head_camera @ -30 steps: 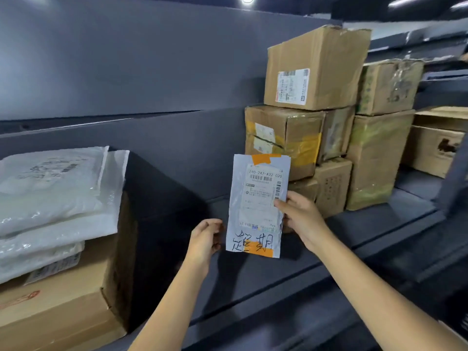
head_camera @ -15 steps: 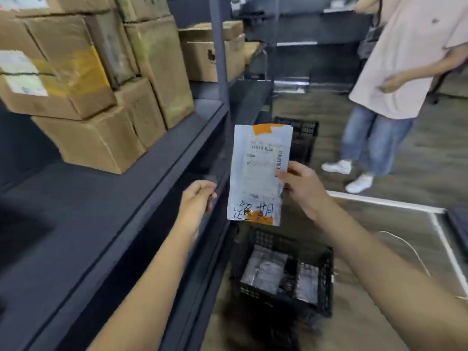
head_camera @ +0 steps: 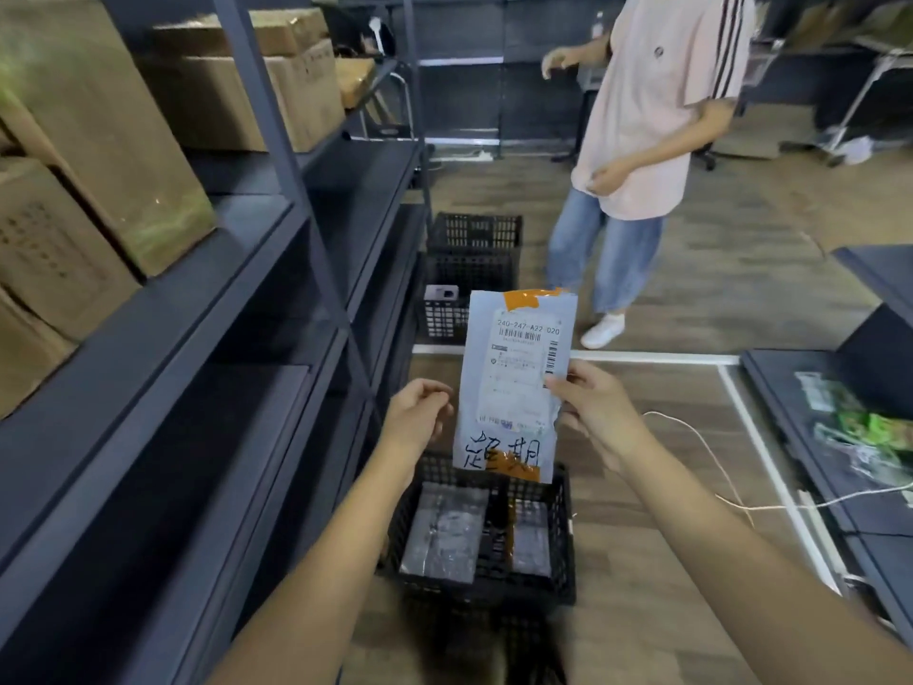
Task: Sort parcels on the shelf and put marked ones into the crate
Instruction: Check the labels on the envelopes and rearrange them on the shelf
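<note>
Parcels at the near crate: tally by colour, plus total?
Silver-grey parcels lying in the near black crate: 2
White parcel with orange tape, pinched by the right hand above that crate: 1
Total: 3

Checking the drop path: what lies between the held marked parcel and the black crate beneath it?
Head view shows nothing between: the parcel, held by the right hand, hangs above the open crate, which holds two wrapped parcels.
</note>
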`<state>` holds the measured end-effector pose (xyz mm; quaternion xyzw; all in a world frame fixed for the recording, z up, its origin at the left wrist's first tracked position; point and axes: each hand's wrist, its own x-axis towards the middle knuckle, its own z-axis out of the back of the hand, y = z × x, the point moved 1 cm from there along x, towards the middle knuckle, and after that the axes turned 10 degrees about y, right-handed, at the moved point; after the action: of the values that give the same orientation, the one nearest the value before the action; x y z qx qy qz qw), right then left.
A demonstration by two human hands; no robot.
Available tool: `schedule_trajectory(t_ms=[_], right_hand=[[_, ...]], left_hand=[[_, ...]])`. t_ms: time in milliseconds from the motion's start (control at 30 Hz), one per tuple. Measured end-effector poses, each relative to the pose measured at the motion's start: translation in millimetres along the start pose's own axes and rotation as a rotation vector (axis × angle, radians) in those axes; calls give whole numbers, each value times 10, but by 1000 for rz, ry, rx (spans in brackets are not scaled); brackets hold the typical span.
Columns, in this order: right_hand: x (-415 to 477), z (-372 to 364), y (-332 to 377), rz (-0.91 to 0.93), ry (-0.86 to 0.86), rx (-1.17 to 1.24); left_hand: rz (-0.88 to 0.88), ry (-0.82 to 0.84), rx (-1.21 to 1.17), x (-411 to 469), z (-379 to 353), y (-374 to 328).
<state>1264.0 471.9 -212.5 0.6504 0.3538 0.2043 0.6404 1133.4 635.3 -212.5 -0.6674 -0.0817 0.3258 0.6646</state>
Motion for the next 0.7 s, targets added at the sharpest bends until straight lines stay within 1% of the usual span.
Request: schedule_trajectory(t_ms=[100,200,267,333,467,533,633,700], right_hand=[[254,144,-131,-50,13,-18],[562,280,-278,-86,-9,-52],[733,402,-482,-150,-21,-87],[883,542,-770,-247,-41,-110],[1190,773,-1506,-431,-95,-110],[1345,837,-1992,-512,-112,-97],[1584,889,-2853,-606,-158,-83],[1736,915,-3459,-657,-185,-56]], left_hand=[[46,10,10,228,-93,98],[74,-54,14,569,-125,207],[133,-82,24,771,-173,394],[221,-73,43,923,-248,666],[392,-38,90,1274,-395,1459],[451,13,117,1493,-492,1931],[496,62,198,1897,-634,2648],[496,82,250,2188,-719,3121]])
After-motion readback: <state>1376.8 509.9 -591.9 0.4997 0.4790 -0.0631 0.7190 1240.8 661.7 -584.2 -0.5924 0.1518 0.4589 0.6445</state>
